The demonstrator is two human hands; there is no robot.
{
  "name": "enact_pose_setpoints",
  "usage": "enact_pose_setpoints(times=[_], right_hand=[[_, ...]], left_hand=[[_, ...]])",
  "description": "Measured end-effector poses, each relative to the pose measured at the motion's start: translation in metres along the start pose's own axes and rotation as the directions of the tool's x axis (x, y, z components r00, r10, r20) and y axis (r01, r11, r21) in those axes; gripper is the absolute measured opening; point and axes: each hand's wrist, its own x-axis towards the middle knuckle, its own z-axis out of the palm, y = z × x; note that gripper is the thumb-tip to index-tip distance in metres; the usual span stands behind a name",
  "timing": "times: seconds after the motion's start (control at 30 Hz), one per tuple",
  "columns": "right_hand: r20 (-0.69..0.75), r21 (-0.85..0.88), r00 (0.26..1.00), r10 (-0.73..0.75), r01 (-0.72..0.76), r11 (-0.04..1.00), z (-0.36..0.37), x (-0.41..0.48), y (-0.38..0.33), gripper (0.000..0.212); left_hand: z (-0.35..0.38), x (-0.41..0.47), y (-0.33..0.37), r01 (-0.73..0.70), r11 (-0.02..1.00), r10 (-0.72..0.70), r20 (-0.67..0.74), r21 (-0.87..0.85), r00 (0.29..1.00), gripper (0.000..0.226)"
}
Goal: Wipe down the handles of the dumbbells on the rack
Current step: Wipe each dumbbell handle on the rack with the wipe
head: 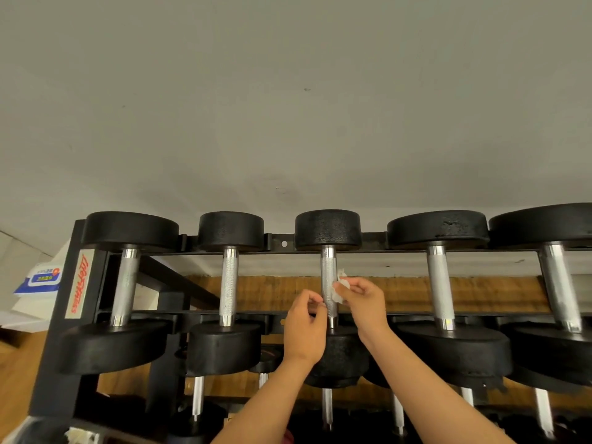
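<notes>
Several black dumbbells with knurled silver handles lie across the top tier of a black rack. The third dumbbell's handle stands between my hands. My right hand pinches a small white wipe against the handle's right side. My left hand is just left of the handle, its fingers curled with thumb and fingertip pinched together near the metal; a white scrap may sit between them, too small to tell. Other handles flank it: one at the left, one at the right.
A pack of wet wipes sits on a white surface left of the rack. More dumbbells hang on the lower tier. A plain wall fills the upper view. Wooden flooring shows at the lower left.
</notes>
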Motion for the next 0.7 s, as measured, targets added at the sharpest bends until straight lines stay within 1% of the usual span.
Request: enact_pose_setpoints(times=[0.1, 0.2, 0.3, 0.4, 0.47, 0.53, 0.6, 0.7], right_hand=[[0.041, -0.026, 0.998, 0.053, -0.052, 0.998, 0.001, 0.007, -0.007, 0.015], [0.042, 0.012, 0.995, 0.092, -0.092, 0.996, -0.001, 0.009, -0.007, 0.015], [0.014, -0.025, 0.998, 0.056, -0.055, 0.998, -0.005, 0.003, 0.000, 0.010], [0.062, -0.108, 0.998, 0.027, -0.020, 0.994, -0.004, 0.004, -0.007, 0.012], [0.082, -0.087, 0.996, 0.040, -0.033, 0.996, -0.002, 0.009, -0.015, 0.012], [0.070, -0.066, 0.997, 0.038, -0.034, 0.997, -0.003, 0.009, -0.015, 0.008], [0.053, -0.092, 0.998, 0.022, -0.017, 0.996, -0.007, 0.004, -0.006, 0.008], [0.092, -0.149, 0.996, -0.001, 0.015, 0.989, -0.011, 0.000, -0.003, 0.012]], left_hand=[[0.000, 0.000, 0.000, 0.000, 1.000, 0.000, -0.007, 0.006, 1.000, 0.010], [0.000, -0.001, 0.000, -0.001, 1.000, 0.001, -0.007, 0.001, 1.000, 0.010], [0.000, -0.001, -0.001, -0.008, 1.000, 0.008, -0.007, 0.010, 1.000, 0.011], [0.001, 0.001, -0.001, -0.015, 1.000, 0.016, -0.015, 0.024, 1.000, 0.011], [0.001, 0.000, -0.001, -0.014, 1.000, 0.014, -0.016, 0.027, 1.000, 0.011], [0.001, -0.001, -0.001, -0.012, 1.000, 0.013, -0.012, 0.027, 1.000, 0.011], [0.001, 0.000, -0.001, -0.014, 0.999, 0.015, -0.011, 0.029, 1.000, 0.010], [0.001, 0.001, -0.001, -0.008, 1.000, 0.009, -0.012, 0.030, 1.000, 0.010]])
